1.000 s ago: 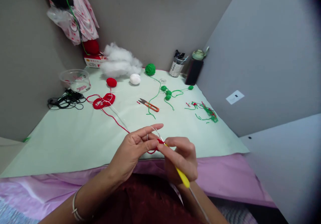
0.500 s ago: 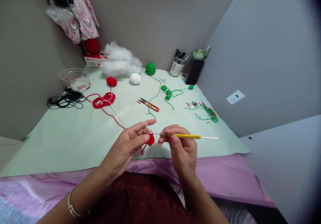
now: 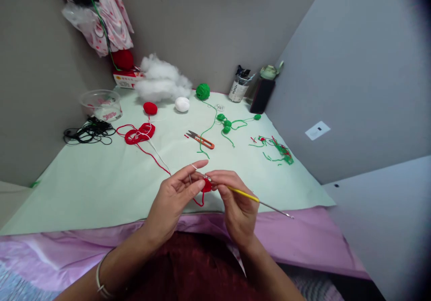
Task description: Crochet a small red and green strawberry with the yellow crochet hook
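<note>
Between thumb and fingers, my left hand (image 3: 175, 193) pinches a small red crochet piece (image 3: 206, 185), its index finger stretched out with white yarn looped round it. My right hand (image 3: 237, 206) is closed on a crochet hook with a yellow handle (image 3: 244, 194); its bare metal rear end points down to the right. The hook's working tip lies at the top edge of the red piece, partly hidden by my fingers. A red yarn loop (image 3: 203, 200) hangs below the piece. White and red strands run from my left hand to a red yarn coil (image 3: 139, 133).
Orange thread snips (image 3: 201, 139) lie ahead of my hands. Green crocheted bits (image 3: 226, 123) and yarn scraps (image 3: 281, 150) are to the right, black cord (image 3: 89, 132) to the left. Behind stand white stuffing (image 3: 163, 81), a green yarn ball (image 3: 202, 91) and a plastic tub (image 3: 101, 105).
My right hand has come left, closer to my left hand, and the hook has tilted so its rear end points lower. The red piece has shifted slightly right.
</note>
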Available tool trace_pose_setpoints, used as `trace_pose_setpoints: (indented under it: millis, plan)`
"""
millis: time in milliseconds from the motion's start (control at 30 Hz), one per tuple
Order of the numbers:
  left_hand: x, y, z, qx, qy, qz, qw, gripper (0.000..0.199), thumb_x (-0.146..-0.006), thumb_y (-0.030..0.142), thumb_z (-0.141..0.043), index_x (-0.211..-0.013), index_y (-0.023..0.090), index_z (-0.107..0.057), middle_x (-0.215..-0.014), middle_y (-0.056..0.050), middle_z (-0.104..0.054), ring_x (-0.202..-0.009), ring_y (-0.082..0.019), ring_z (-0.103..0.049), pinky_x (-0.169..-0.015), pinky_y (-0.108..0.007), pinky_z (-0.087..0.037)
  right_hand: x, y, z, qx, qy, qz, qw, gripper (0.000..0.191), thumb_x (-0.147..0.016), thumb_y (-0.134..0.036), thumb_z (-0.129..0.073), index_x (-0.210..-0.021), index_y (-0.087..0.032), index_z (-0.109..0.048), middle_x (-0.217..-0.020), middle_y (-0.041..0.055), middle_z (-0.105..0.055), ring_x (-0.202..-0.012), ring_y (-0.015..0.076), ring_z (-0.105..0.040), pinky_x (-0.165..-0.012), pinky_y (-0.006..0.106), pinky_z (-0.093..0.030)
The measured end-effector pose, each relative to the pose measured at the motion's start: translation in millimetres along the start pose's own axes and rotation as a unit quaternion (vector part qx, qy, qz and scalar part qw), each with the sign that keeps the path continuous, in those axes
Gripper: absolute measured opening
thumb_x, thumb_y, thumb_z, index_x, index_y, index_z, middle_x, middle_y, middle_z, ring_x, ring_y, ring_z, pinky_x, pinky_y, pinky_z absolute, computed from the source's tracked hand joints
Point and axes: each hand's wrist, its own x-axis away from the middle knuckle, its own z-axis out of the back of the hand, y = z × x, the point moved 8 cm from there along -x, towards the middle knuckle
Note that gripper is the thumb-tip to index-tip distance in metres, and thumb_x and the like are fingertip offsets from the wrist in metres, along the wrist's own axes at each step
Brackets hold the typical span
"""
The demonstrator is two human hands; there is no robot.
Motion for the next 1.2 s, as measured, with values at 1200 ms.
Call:
trace_pose_setpoints:
  millis: [1200]
  plan:
    - [4.7, -3.7, -2.3, -0.033, -0.027, 0.069, 0.997, 0.026, -0.088, 0.031, -0.078, -0.113, 0.023, -0.081, -0.066, 0.003, -0.069, -0.044, -0.007, -0.053, -0.045, -0.019, -0.042, -5.5, 32.3, -2.0, -0.286, 0.005, -0.172, 0.943, 0.013, -0.099, -0.031, -0.069, -0.094, -0.024, -0.078, -0.089, 0.0020, -0.077, -0.063, 0.0096, -0.066, -0.062, 0.023, -0.054]
